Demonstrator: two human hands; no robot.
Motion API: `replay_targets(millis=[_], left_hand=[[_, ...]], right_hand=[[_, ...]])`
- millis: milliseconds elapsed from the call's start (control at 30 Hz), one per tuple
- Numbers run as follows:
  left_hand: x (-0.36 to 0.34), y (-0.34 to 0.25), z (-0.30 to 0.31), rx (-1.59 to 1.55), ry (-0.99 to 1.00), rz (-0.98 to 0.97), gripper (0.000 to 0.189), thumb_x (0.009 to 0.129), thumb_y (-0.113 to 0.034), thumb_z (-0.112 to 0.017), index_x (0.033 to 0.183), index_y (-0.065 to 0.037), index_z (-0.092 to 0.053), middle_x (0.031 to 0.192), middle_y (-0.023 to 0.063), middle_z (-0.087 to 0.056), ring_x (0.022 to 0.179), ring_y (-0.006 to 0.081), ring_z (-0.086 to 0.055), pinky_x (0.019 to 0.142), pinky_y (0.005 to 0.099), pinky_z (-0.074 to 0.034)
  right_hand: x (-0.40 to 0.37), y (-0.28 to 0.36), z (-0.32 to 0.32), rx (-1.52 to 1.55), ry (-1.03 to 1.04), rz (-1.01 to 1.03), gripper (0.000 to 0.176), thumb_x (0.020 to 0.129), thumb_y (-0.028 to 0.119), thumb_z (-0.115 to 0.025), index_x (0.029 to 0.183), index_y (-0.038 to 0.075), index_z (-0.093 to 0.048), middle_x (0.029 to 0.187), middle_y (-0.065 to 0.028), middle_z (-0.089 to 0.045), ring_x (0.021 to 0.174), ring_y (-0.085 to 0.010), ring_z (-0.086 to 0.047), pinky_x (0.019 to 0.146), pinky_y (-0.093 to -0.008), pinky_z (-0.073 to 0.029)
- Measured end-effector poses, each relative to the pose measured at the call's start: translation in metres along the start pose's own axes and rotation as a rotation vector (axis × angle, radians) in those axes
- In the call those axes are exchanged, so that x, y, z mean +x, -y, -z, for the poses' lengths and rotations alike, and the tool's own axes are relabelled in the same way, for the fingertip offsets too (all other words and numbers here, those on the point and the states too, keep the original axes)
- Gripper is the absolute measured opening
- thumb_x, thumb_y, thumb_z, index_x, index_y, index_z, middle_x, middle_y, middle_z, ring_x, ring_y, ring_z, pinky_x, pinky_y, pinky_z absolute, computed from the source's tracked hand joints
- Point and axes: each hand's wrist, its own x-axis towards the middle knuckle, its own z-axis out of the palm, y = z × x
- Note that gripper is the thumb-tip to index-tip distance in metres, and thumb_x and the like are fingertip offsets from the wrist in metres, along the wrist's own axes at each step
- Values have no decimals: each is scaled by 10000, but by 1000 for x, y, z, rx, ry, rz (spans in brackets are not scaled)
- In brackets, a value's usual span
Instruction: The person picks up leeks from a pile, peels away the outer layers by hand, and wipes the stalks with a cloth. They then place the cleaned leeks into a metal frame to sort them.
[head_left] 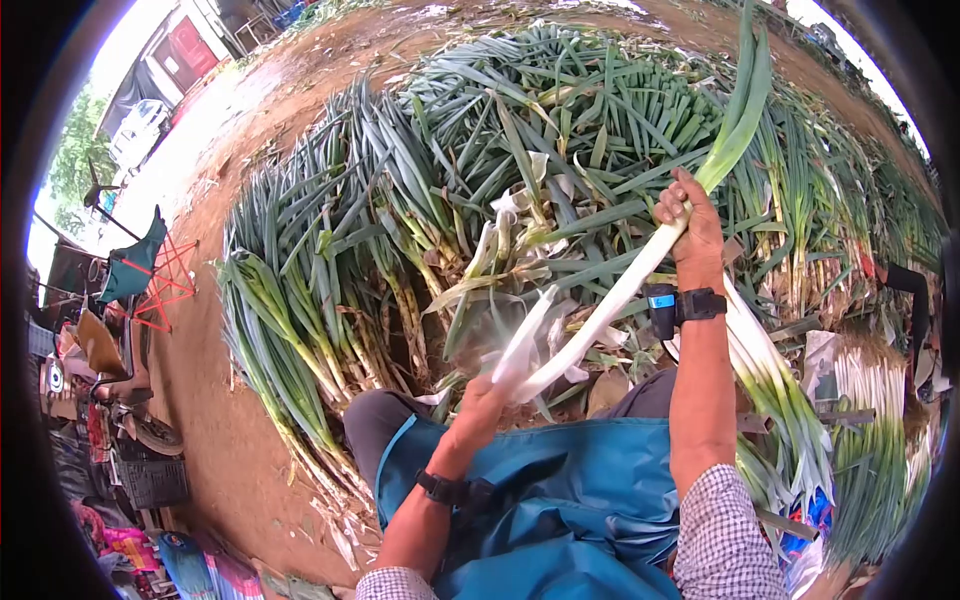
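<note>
A long leek [615, 300] runs diagonally across the middle, white end low and green leaves at the top right. My right hand [690, 205] is wrapped round it where white turns to green. Near its lower end is my left hand [482, 405], with closed fingers round a pale, blurred strip of leek layer [528, 330] that points upward. Whether this strip is still joined to the leek cannot be made out. A blue apron [580, 490] covers my lap.
Heaps of leeks [340, 240] lie in front and to both sides. Cleaned white leeks [765, 360] are by my right arm, with another bundle [870, 430] farther right. At the left stand a folding chair [140, 260] and a black crate [150, 482]. Another person's arm [905, 280] shows far right.
</note>
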Motion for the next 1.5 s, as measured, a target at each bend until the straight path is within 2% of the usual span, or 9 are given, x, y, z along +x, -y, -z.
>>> replay_targets(millis=[100, 300, 500, 667, 833, 1000, 1300, 1400, 1500], left_hand=[[-2, -6, 14, 169, 5, 24, 299, 990, -209, -607, 1158, 34, -652, 869, 42, -663, 724, 120, -617, 616, 275, -488], [18, 18, 27, -206, -58, 222, 206, 995, -131, -583, 1134, 21, -578, 911, 118, -663, 604, 174, -638, 492, 319, -530], [3, -21, 35, 296, -398, -381, 464, 994, -130, -582, 1396, 53, -440, 1120, 129, -653, 1029, 219, -639, 946, 314, -489], [-6, -41, -8, 593, 129, 35, 420, 938, -192, -734, 1285, 12, -613, 878, 29, -645, 789, 87, -584, 680, 249, -485], [16, -40, -58, 616, -16, -421, 362, 927, -220, -752, 1194, 3, -654, 779, 32, -659, 670, 87, -569, 599, 279, -471], [13, -63, -75, 879, -66, -626, 307, 915, -172, -717, 1162, -6, -641, 727, 51, -623, 646, 95, -551, 584, 314, -470], [-33, -11, 1, 525, 148, 65, 397, 993, -318, -627, 754, -3, -660, 615, -28, -553, 581, 69, -504, 540, 252, -409], [-37, -7, 65, 1244, -44, -458, 167, 904, -170, -682, 930, -12, -634, 933, 131, -679, 821, 296, -635, 696, 427, -486], [-38, -70, 58, 1356, -460, -470, 479, 800, -83, -736, 1241, -1, -570, 1344, 249, -534, 1226, 444, -495, 993, 485, -428]], right_hand=[[2, -3, 19, 483, 132, -297, 342, 880, 55, -661, 1216, 44, -598, 882, -4, -580, 677, -103, -520, 550, -259, -428], [-14, -1, -6, 149, 130, -8, 361, 879, 91, -606, 1227, 12, -553, 739, -36, -558, 591, -145, -499, 550, -316, -431], [-18, 10, -10, 111, 121, -7, 329, 911, 149, -657, 1179, -6, -544, 666, 7, -497, 541, -132, -470, 520, -316, -416], [-21, 5, -31, 247, 324, 3, 302, 894, 157, -685, 1134, 12, -575, 691, 15, -517, 541, -115, -472, 499, -270, -426], [-51, -20, -56, -487, 339, -39, 316, 829, 82, -739, 1085, -42, -601, 811, -87, -665, 615, -156, -654, 570, -279, -561], [-72, 0, -83, -335, 197, -26, 248, 920, 146, -713, 1080, -9, -604, 799, -87, -659, 627, -171, -650, 622, -334, -563], [-50, 29, -12, -433, -66, 495, 240, 959, 231, -696, 830, 52, -601, 664, -50, -599, 563, -161, -596, 533, -338, -517], [-31, 53, 6, -27, -60, 298, 208, 962, 201, -696, 933, 44, -562, 706, -34, -551, 585, -129, -523, 558, -303, -476], [-32, 51, 16, -7, -169, 157, 195, 904, 97, -696, 1024, 29, -558, 697, -65, -546, 596, -200, -548, 602, -375, -514]])
